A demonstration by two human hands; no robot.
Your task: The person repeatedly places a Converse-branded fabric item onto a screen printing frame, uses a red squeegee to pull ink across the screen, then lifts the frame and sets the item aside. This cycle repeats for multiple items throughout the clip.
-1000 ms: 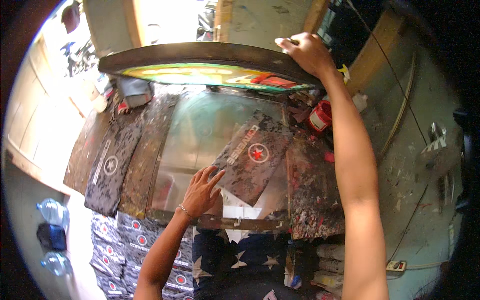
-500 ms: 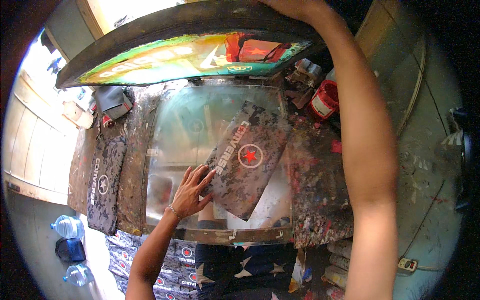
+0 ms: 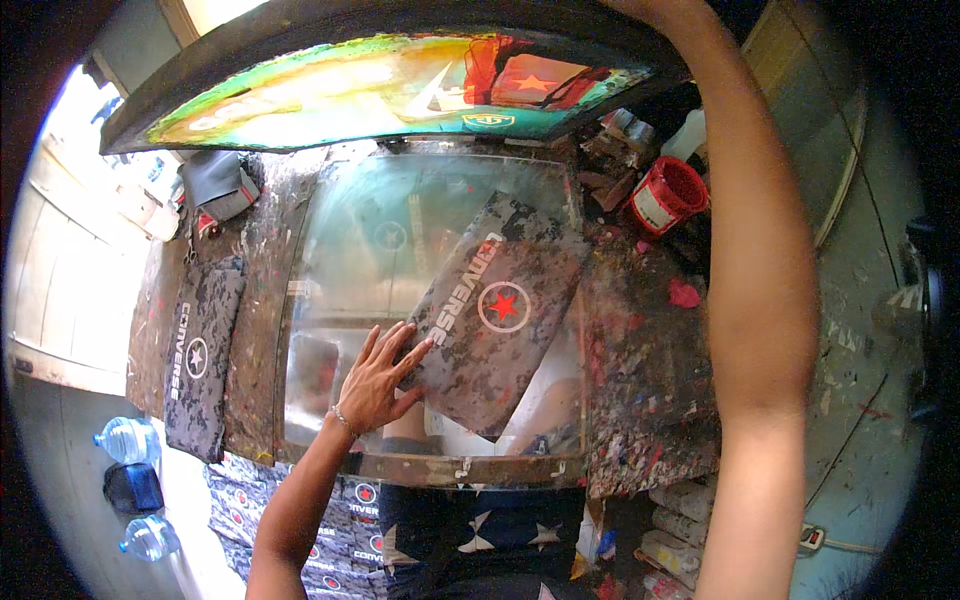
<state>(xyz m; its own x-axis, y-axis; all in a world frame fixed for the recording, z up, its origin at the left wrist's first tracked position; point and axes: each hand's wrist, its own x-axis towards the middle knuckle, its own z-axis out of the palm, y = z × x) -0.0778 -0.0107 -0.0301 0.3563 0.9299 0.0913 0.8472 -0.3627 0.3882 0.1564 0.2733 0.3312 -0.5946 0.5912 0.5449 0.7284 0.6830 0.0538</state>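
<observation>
My left hand [image 3: 382, 382] lies with fingers spread on the left edge of a grey camouflage fabric piece [image 3: 515, 340] with a red star in a ring and pale lettering. The piece rests diagonally on a glass pane [image 3: 340, 230]. My right hand [image 3: 650, 15] is at the top edge of the view on the dark wooden frame [image 3: 250, 70] of a raised printing screen [image 3: 390, 90], stained yellow, green and red; its fingertips are out of view. A similar fabric piece [image 3: 200, 360] lies on the worn board to the left of the glass.
A red paint bucket [image 3: 670, 195] stands right of the glass. A grey container [image 3: 215, 185] sits back left. Printed fabric stacks [image 3: 250, 510] lie below the table's near edge. Large water bottles [image 3: 130, 440] are on the floor at left, and a power strip [image 3: 812, 540] is at lower right.
The screen has swung further up with my right hand, which has risen to the view's top edge. My left hand has shifted slightly and rests on the fabric's edge. The view has also shifted.
</observation>
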